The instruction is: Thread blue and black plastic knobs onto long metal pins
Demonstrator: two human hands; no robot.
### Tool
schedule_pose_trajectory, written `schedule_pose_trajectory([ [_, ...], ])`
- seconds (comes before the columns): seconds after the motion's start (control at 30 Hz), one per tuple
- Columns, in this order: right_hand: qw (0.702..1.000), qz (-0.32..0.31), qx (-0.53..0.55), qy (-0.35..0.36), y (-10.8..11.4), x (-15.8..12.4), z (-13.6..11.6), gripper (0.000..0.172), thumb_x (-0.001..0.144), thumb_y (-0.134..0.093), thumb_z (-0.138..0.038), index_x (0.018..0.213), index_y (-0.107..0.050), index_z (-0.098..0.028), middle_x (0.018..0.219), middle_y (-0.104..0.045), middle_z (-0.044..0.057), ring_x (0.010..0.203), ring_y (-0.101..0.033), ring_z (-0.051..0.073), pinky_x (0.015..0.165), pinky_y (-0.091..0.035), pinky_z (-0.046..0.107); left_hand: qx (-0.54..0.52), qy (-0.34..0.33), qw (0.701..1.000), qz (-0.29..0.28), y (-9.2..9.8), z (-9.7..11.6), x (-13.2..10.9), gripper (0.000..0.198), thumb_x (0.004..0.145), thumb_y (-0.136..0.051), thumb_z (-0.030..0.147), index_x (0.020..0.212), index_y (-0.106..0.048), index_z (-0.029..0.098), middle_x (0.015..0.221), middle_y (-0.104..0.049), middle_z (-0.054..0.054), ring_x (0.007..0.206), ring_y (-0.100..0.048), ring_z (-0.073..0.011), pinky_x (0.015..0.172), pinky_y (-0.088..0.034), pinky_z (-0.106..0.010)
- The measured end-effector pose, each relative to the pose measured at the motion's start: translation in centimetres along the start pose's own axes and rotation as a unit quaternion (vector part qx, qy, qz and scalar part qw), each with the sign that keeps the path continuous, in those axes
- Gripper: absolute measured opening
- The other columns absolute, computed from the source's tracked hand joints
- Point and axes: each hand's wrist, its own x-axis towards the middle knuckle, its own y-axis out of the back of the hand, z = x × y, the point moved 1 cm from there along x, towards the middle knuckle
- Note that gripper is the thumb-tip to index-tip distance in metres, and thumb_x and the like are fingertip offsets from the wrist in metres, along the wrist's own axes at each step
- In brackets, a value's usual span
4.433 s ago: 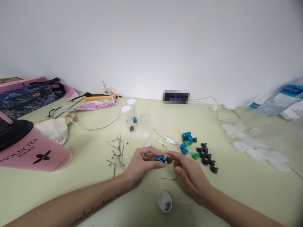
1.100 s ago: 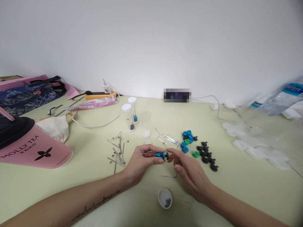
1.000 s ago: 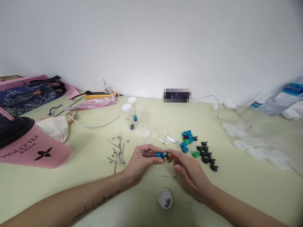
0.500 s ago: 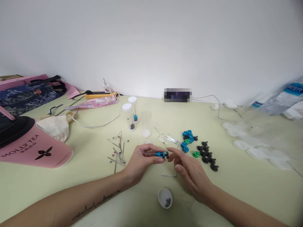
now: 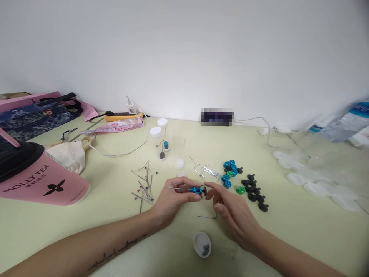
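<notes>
blue piece [image 5: 196, 191]: glossy, metallic | bent rods [image 5: 210, 171]: shiny metal | pouch [image 5: 70, 154]: cloth | tabletop [image 5: 173, 250]: smooth, matt

A camera worn on the person's head gives the view. From above the near side of the table [image 5: 302, 227] it faces forward and down, the tabletop filling the lower part and the wall [image 5: 184, 57] rising across the upper. The left arm [image 5: 95, 242] and right arm [image 5: 285, 257] come in from the near left and near right, bringing the left hand [image 5: 170, 196] and right hand [image 5: 233, 211] close before it, near the middle. The nearby bowl [image 5: 200, 241] is seen from steeply above, the farther clear tube [image 5: 179, 148] more from the side. The view is wide; its left edge cuts a paper cup [image 5: 52, 177].
</notes>
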Motion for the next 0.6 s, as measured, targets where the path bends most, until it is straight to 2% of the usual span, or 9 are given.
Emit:
schedule_pose_trajectory([
  [0.6, 1.000, 0.004, -0.002, 0.005, -0.11, -0.17, 0.01, 0.040, 0.100, -0.022, -0.041, 0.131, -0.038, -0.023, 0.094, -0.062, 0.006, 0.073, -0.059, 0.016, 0.071, -0.048, 0.030, 0.015, 0.008, 1.000, 0.007, -0.16, 0.19, -0.08, 0.023, 0.060, -0.081, 0.015, 0.080, -0.071, 0.015, 0.082, -0.072, -0.005, 0.078, -0.066, -0.0175, 0.077, -0.050, -0.030],
])
